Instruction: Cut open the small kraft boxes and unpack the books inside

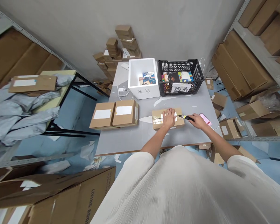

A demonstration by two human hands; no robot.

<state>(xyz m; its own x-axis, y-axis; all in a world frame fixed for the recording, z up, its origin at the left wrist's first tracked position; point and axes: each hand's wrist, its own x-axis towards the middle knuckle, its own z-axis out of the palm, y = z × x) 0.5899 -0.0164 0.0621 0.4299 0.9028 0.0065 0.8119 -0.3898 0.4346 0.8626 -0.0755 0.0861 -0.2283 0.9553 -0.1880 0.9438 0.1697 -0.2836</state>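
Bench note: my left hand (pixel 168 118) lies open, fingers spread, pressing down on a taped kraft carton (pixel 156 120) near the front of the grey table (pixel 128 141). My right hand (pixel 198 121) is closed around a yellow-and-black utility knife (pixel 188 118), tip at the carton's right end. Judged step: slitting the tape. The next move calls for a shallow blade and firm pressure from the left hand. A pink phone (pixel 205 119) lies just beyond my right hand; farther back stand a white foam box (pixel 143 77) and a black plastic crate (pixel 180 77), both holding books.
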